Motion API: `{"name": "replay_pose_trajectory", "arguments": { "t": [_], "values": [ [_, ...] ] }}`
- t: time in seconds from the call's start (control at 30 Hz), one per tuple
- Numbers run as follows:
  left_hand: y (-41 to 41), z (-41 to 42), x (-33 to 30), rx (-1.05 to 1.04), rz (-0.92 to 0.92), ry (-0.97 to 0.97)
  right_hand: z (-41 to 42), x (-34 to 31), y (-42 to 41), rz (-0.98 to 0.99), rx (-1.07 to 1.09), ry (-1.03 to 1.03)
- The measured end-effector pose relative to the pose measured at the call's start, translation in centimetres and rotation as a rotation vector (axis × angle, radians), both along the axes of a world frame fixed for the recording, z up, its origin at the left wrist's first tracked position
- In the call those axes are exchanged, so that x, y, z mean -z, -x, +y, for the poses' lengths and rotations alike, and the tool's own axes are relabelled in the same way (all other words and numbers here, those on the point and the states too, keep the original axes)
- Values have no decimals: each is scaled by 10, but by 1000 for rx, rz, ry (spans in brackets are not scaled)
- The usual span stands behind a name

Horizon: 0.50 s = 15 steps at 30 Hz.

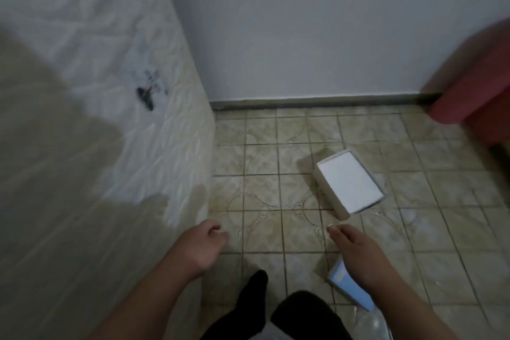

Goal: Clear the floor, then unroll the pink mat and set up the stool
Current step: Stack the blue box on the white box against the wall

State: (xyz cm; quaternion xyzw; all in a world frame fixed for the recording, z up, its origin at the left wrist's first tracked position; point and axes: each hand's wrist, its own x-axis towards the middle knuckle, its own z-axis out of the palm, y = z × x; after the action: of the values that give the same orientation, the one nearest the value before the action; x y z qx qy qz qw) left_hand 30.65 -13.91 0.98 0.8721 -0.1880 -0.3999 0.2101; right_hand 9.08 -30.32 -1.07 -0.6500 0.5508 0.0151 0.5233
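Observation:
A white rectangular box (350,182) lies flat on the tiled floor (265,196), just beyond my right hand. My right hand (354,248) reaches forward over the floor with its fingers stretched out, empty and a short way from the box. A light blue flat item (350,288) lies on the floor partly under my right forearm. My left hand (205,240) hangs beside the mattress with loosely curled fingers and holds nothing. A pinkish-red rolled shape (472,77), blurred, stands at the right edge against the wall. No stool is in view.
A white quilted mattress (105,85) with a small dark object (146,95) on it fills the left side. A plain wall (317,22) closes the far end. Clear plastic wrap (372,323) lies at the bottom right. My dark-clothed legs (254,292) show at the bottom.

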Motion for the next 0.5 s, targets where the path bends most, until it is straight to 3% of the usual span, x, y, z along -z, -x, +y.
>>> {"name": "replay_pose_trajectory", "arguments": {
  "t": [0.3, 0.5],
  "values": [
    [-24, -193, 26, 447, 27, -19, -52, 18, 26, 129, 352, -21],
    [-33, -278, 35, 555, 101, 10, -114, 10, 18, 130, 482, 10]
  ]
}}
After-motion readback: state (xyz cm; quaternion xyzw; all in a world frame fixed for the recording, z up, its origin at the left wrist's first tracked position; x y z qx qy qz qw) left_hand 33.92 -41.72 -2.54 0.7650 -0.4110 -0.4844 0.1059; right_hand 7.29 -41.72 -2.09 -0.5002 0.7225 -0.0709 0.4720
